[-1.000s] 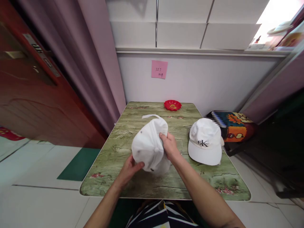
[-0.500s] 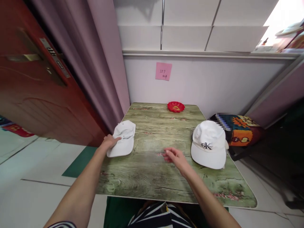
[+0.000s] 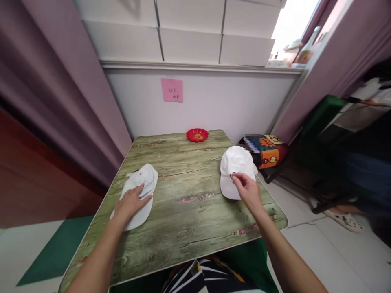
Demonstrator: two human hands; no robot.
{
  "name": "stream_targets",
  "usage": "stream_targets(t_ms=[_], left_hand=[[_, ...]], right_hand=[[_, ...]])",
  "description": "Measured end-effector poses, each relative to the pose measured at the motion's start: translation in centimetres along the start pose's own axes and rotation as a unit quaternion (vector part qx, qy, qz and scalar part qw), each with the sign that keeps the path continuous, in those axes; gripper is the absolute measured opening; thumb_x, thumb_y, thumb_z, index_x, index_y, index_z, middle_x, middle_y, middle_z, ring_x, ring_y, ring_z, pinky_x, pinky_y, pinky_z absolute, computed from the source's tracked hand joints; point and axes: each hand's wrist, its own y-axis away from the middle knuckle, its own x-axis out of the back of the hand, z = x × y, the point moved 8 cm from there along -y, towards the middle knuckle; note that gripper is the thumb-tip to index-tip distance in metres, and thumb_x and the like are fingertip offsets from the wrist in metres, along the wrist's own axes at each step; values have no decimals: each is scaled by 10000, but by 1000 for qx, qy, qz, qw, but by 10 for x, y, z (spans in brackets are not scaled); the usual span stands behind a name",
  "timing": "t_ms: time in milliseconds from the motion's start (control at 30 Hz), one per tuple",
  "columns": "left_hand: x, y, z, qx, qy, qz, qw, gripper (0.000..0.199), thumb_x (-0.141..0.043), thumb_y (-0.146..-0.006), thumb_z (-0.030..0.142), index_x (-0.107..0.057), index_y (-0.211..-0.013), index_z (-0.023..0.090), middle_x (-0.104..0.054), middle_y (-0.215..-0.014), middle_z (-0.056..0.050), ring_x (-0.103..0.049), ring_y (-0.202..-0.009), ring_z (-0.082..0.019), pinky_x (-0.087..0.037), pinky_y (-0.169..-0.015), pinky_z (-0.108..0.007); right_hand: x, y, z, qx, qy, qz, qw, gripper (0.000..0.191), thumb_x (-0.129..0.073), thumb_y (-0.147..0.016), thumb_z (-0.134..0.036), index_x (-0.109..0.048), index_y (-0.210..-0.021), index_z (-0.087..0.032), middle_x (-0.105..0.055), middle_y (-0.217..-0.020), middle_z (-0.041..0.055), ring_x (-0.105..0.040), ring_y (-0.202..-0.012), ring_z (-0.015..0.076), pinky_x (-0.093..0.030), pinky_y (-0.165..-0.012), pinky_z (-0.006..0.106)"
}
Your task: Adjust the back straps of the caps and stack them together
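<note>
On the left part of the green wood-patterned table (image 3: 189, 224) lies a white cap (image 3: 143, 211), flattened with its brim toward me. My left hand (image 3: 130, 203) rests on top of it, fingers spread. A second white cap (image 3: 235, 158) stands crown up at the table's right side, dark lettering on its front. My right hand (image 3: 247, 189) is over the front of this cap, covering part of the lettering and brim; its thumb and fingertips are close together. Whether they touch or pinch the cap cannot be made out.
A red scalloped dish (image 3: 197, 135) sits at the table's back edge. Beyond the right edge are a colourful box (image 3: 269, 158) and a dark metal frame. A person's foot in a light shoe (image 3: 345, 219) shows at far right.
The view has turned right. My right hand has moved from the table's middle to the right cap. My left hand now lies flatter over the left cap, which has shifted and turned slightly.
</note>
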Motion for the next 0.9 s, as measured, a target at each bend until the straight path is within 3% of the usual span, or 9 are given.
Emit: stream_targets(t_ms=[100,200,333,433,500,600,667,800,900], left_hand=[[-1,4,6,2,-69,-16,998,792,-472,-818,659,-424,-1477,221,-435,-1510,-161,-361,-1385,-404,-290,-1070,-610],[10,12,18,5,-114,2,993,755,-459,-847,614,-409,-1478,202,-457,-1479,-199,-400,-1341,-420,-247,-1053,-667],[22,31,42,8,-148,64,987,683,-482,-874,479,-409,-1455,128,-422,-1477,-255,-417,-1324,-419,-225,-1055,-679],[21,44,64,-32,-114,104,988,627,-465,-900,440,-431,-1439,121,-354,-1525,-249,-385,-1366,-401,-228,-1087,-657],[19,50,80,-75,-64,114,989,580,-493,-890,421,-509,-1376,105,-380,-1513,-238,-391,-1375,-382,-274,-1110,-596],[22,57,108,-152,44,105,982,491,-576,-838,426,-643,-1201,102,-511,-1417,-212,-490,-1309,-348,-381,-1090,-462],[30,62,130,-191,135,86,969,443,-601,-827,465,-680,-1116,139,-614,-1302,-167,-573,-1214,-319,-426,-1051,-427],[56,70,179,-212,356,43,909,518,-615,-839,528,-624,-1219,176,-663,-1244,-123,-619,-1138,-264,-457,-1003,-392],[72,65,198,-174,499,54,847,565,-541,-880,588,-570,-1310,223,-573,-1392,-100,-540,-1265,-246,-419,-1037,-364]], right_hand=[[36,-27,-11,83,167,130,974,414,-566,-850,-538,-713,-1002,-182,-707,-942,103,-633,-812,231,-450,-779,353],[41,-58,-10,111,273,147,944,408,-571,-845,-515,-710,-1051,-192,-672,-1059,128,-598,-947,269,-420,-839,376],[53,-99,12,0,331,168,929,585,-594,-830,-517,-589,-1291,-157,-597,-1260,199,-568,-1093,329,-395,-890,429],[58,-120,31,-107,340,119,927,456,-587,-829,-473,-689,-1108,-126,-669,-1087,213,-613,-987,333,-403,-826,419],[57,-125,28,-122,338,99,928,319,-572,-833,-416,-728,-929,-154,-697,-961,169,-624,-896,303,-398,-773,383],[50,-117,-4,-60,285,130,948,275,-536,-852,-404,-698,-819,-184,-680,-821,90,-585,-759,230,-372,-701,325],[36,-102,-37,25,188,126,974,277,-516,-866,-418,-658,-787,-194,-615,-690,28,-521,-663,184,-350,-649,287],[-5,-66,-92,155,-21,-2,988,283,-492,-893,-465,-596,-820,-212,-537,-663,-29,-465,-624,144,-349,-597,242],[-33,-46,-101,140,-126,-77,979,297,-499,-891,-499,-604,-878,-222,-583,-716,-22,-511,-677,156,-399,-613,241]])
